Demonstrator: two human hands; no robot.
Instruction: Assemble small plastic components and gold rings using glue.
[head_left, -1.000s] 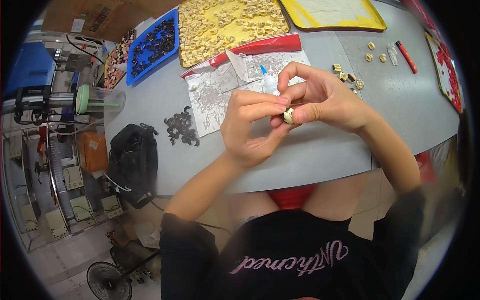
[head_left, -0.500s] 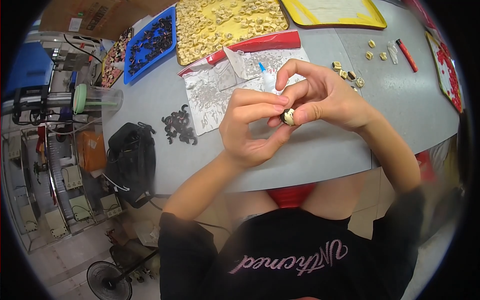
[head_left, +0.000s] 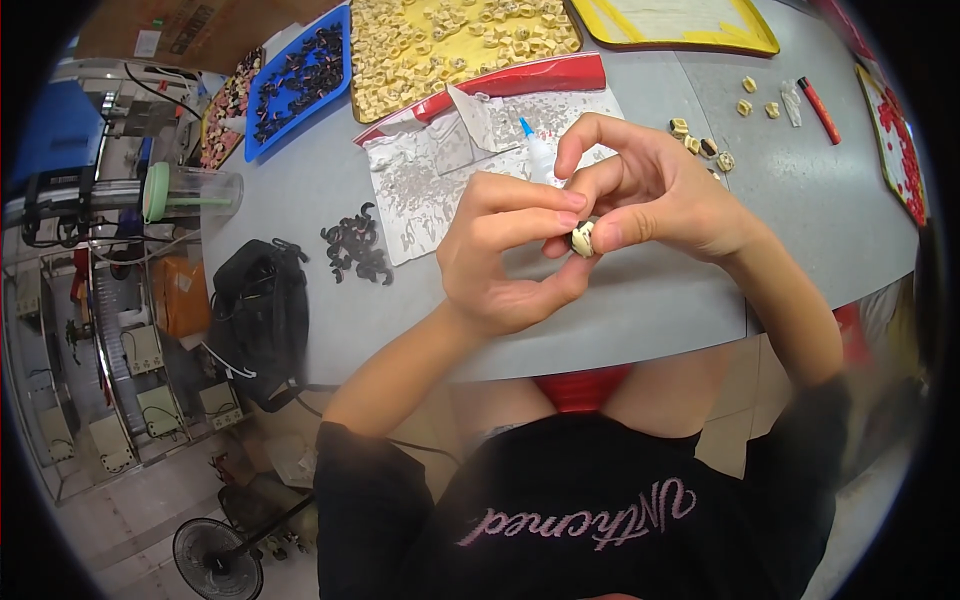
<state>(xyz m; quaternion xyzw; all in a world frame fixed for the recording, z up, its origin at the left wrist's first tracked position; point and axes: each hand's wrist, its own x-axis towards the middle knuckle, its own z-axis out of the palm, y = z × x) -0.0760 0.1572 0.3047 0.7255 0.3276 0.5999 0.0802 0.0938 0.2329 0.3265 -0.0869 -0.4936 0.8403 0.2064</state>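
Note:
Between my fingertips is a small cream-and-black piece (head_left: 583, 238), held over the near part of the grey table. My left hand (head_left: 505, 245) pinches it from the left, and my right hand (head_left: 650, 205) pinches it from the right with thumb and fingers. Just behind the hands a white glue bottle with a blue tip (head_left: 541, 158) lies on a stained white sheet (head_left: 410, 200). Left of the sheet is a loose pile of small black curved pieces (head_left: 357, 248). Beyond my right hand lie several cream-and-black pieces (head_left: 692, 145), partly hidden by it.
A yellow tray of cream pieces (head_left: 455, 60) and a blue tray of black pieces (head_left: 345, 85) stand at the back. Another yellow-lined tray (head_left: 680, 22) is far right, near a red marker (head_left: 819, 110). A black bag (head_left: 262, 325) hangs at the left edge.
The held piece has turned slightly between my fingers, showing more of its cream side. Both hands keep nearly the same place and grip.

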